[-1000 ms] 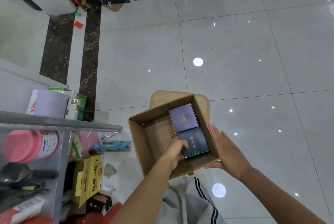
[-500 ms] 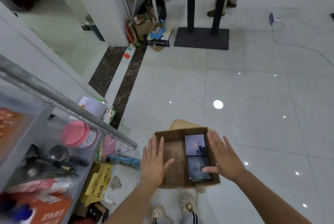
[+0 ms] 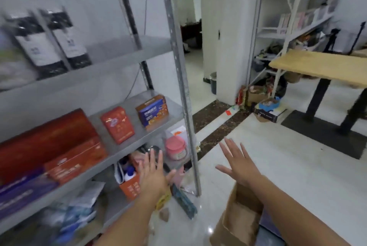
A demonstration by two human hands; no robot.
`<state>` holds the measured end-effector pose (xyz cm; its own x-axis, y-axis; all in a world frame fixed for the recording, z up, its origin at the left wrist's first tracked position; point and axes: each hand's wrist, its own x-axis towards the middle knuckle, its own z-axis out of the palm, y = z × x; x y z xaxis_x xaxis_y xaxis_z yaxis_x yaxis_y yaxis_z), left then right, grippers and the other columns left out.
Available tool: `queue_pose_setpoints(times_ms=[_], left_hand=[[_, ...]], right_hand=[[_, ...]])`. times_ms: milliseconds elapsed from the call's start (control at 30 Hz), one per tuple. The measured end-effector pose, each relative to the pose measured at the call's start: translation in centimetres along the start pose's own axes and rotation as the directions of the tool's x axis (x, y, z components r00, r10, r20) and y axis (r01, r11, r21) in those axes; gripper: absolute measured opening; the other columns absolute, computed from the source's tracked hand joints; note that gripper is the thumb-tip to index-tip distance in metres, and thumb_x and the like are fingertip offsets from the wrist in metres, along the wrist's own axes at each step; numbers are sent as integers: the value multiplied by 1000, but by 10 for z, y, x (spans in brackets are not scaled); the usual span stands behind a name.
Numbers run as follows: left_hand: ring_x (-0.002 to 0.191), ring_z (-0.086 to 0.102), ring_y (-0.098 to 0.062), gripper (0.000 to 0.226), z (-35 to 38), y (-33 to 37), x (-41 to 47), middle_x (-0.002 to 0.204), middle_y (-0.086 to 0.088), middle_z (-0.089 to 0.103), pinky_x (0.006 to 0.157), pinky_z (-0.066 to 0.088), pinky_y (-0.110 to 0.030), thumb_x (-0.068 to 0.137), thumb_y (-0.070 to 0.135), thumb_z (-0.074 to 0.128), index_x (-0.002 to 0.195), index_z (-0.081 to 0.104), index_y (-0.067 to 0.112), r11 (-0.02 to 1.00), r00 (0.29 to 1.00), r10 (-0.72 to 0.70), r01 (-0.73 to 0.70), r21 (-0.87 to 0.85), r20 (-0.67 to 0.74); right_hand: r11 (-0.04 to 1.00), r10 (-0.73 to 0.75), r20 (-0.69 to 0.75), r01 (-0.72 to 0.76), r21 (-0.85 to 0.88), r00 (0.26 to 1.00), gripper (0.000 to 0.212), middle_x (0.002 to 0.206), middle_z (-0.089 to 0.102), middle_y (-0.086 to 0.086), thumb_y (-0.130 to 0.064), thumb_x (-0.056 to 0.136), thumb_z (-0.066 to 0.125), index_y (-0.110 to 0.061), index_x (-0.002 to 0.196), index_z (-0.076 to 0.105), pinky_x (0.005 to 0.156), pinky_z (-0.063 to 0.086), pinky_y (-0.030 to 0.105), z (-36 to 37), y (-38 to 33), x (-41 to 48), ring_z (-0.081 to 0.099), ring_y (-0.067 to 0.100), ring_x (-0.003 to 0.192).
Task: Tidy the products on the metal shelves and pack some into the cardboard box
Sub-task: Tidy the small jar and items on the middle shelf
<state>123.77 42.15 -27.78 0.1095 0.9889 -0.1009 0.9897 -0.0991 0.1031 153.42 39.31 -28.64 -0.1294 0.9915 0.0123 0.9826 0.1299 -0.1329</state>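
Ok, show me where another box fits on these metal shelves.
The top shelf is bare from the bottles rightward to the post, the widest free patch. On the middle shelf there is only a narrow strip in front of the red box and the blue box. Below, around the pink tub, it is crowded.

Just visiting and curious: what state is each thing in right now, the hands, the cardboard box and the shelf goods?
Left hand: open, fingers spread, holding nothing.
Right hand: open, fingers spread, holding nothing.
Cardboard box: top open.
Dark bottles: upright on the upper shelf.
Red box: upright on the middle shelf.
Pink-lidded jar: upright, lid on.
Teal packet: lying on the floor.
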Motion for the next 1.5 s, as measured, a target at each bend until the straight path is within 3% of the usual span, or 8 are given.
queue_pose_setpoints(times_ms=[133,267,433,533,733,867,1033,1500], left_hand=[[149,-19,-25,113,-25,-84,-69,161,-6,-20,119,-10,-45,61,83,-14,154,-12,19,986,985,-162,163,13,-66],[149,-20,-25,87,-44,-186,-172,161,-6,-21,120,-9,-45,93,71,24,154,-14,22,931,922,-361,365,3,-141],[150,-15,-29,116,-67,-302,-332,162,-10,-16,119,-6,-47,61,91,-14,155,-13,22,763,754,-635,646,15,-167],[148,-20,-30,92,-75,-353,-408,161,-7,-22,121,-8,-48,86,79,12,155,-14,25,639,623,-767,764,-87,-157],[148,-22,-30,84,-75,-423,-510,160,-6,-26,120,-10,-47,93,72,16,154,-17,25,466,444,-883,870,-163,-156],[148,-20,-33,83,-72,-471,-553,159,-8,-27,120,-8,-49,93,71,14,154,-18,25,346,323,-936,916,-202,-139],[147,-22,-33,84,-90,-557,-567,160,-7,-26,120,-7,-50,94,70,20,155,-15,24,305,268,-948,920,-246,-173],[148,-21,-31,85,-118,-796,-590,161,-6,-24,121,-5,-47,93,70,16,154,-17,20,274,208,-936,937,-217,-285]], right_hand=[[983,-178,14,177,52,984,119,151,-27,-6,-88,54,-30,-23,152,-13,116,-16,40,-14,-95,16,-24,12,143],[912,-409,-28,410,3,912,106,161,8,8,-81,76,-15,-14,155,9,118,-4,42,-23,-223,6,7,25,149],[765,-644,45,642,54,764,129,163,0,3,-88,51,-32,-21,156,5,118,-4,45,-12,-407,-43,-3,20,150],[663,-749,68,748,43,660,137,163,-6,3,-86,39,-40,-23,155,-2,118,-8,43,-16,-504,-79,-10,19,150],[432,-902,38,902,19,431,121,163,-7,3,-83,55,-33,-22,155,1,118,-8,45,-20,-654,-132,-11,21,149],[319,-948,12,947,42,319,74,162,-14,1,-63,96,15,-23,154,-7,117,-11,43,-16,-738,-146,-16,19,148],[256,-965,-63,966,-20,255,87,163,-7,1,-75,86,2,-23,155,-3,118,-5,46,-4,-840,-130,-7,21,150],[176,-984,22,980,-87,179,75,162,-13,0,-60,98,25,-26,154,-11,120,-7,48,15,-1112,-87,-12,19,149]])
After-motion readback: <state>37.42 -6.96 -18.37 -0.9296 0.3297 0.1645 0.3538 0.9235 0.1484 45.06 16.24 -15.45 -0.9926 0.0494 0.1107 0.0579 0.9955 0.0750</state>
